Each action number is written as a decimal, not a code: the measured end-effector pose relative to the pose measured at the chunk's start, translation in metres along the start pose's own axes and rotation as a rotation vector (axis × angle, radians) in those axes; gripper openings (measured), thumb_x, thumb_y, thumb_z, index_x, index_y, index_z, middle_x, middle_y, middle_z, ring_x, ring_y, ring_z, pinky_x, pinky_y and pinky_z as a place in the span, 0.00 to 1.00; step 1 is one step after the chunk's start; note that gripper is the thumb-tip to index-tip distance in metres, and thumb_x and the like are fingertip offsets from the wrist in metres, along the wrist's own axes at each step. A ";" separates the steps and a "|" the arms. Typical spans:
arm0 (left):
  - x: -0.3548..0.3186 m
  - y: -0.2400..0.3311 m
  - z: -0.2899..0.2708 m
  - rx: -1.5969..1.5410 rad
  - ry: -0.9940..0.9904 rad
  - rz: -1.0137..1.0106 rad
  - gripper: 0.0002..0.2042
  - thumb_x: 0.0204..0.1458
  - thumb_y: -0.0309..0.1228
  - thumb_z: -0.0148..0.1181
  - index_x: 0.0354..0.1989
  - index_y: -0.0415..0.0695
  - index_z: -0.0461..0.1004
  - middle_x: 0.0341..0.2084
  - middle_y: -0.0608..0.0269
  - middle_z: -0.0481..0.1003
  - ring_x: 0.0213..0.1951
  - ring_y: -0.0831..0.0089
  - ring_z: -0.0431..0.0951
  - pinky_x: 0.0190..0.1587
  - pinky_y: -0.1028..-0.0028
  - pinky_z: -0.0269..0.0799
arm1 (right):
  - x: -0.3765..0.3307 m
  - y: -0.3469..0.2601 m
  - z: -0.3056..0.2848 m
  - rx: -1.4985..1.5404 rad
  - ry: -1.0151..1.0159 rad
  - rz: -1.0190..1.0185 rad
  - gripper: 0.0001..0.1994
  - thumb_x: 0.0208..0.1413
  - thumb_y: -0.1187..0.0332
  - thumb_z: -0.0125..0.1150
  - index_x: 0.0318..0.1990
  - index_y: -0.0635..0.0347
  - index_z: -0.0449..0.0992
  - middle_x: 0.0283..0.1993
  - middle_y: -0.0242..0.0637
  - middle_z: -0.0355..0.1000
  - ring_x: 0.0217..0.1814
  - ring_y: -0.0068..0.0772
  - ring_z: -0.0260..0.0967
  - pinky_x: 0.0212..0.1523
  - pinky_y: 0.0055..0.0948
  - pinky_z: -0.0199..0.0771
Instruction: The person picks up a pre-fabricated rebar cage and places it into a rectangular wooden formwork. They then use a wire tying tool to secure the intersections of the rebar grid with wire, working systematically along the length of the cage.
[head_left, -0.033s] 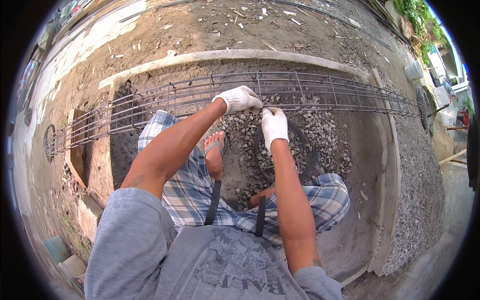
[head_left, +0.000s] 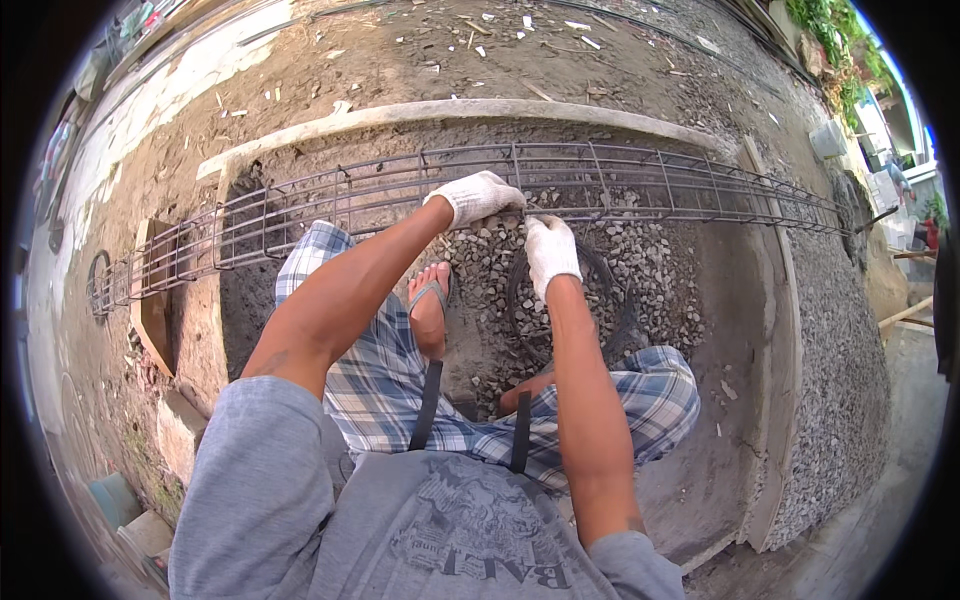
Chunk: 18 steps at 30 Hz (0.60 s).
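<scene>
A long rebar cage [head_left: 690, 180] of thin bars and square stirrups spans the view before me from left to right. Over its near bars lies my left hand [head_left: 478, 198], in a white knit glove, its fingers curled closed at a stirrup crossing. My right hand [head_left: 552, 250], gloved alike, is closed just below that crossing, fingertips pinched together close to the left ones. Whatever either hand pinches is too small or hidden to name. A coil of dark wire [head_left: 515, 300] lies on the gravel beneath my right hand and forearm.
Grey gravel [head_left: 650, 270] is heaped under the cage. A long board [head_left: 450, 110] edges the far side of this bed, another board [head_left: 785, 330] the right side. A wooden piece [head_left: 152, 300] stands under the cage's left end. My sandalled foot [head_left: 428, 305] is below the cage.
My right hand has shifted very slightly to the right. My left hand and the cage look unmoved.
</scene>
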<state>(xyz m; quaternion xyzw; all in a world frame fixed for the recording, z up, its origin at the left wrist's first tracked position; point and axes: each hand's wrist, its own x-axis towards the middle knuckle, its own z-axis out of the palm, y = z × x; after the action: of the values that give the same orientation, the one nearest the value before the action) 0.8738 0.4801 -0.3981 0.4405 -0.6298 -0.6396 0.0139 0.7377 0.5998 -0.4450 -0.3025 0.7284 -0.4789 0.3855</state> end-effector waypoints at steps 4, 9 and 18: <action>0.007 -0.006 0.002 0.096 0.037 0.081 0.17 0.59 0.45 0.67 0.38 0.41 0.86 0.24 0.68 0.81 0.19 0.82 0.71 0.21 0.76 0.66 | -0.002 -0.053 -0.030 -0.012 -0.357 0.353 0.08 0.68 0.62 0.54 0.36 0.51 0.74 0.20 0.22 0.58 0.14 0.18 0.47 0.15 0.27 0.44; 0.003 -0.003 0.001 0.192 0.047 0.135 0.18 0.56 0.45 0.68 0.39 0.39 0.86 0.24 0.67 0.81 0.21 0.81 0.73 0.23 0.74 0.68 | 0.014 -0.067 -0.035 -0.105 -0.437 0.484 0.10 0.66 0.63 0.54 0.30 0.49 0.73 0.18 0.19 0.56 0.14 0.19 0.45 0.15 0.28 0.42; 0.001 0.005 0.010 0.299 0.107 0.167 0.19 0.59 0.44 0.67 0.41 0.37 0.85 0.24 0.65 0.81 0.23 0.80 0.72 0.28 0.72 0.70 | 0.027 -0.007 -0.058 0.470 -0.682 0.544 0.09 0.72 0.60 0.53 0.36 0.46 0.72 0.19 0.15 0.49 0.15 0.17 0.41 0.19 0.25 0.39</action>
<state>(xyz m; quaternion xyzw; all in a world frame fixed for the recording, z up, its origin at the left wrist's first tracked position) 0.8650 0.4868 -0.3965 0.4175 -0.7504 -0.5112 0.0349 0.6746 0.6020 -0.4314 -0.1455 0.4857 -0.3860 0.7706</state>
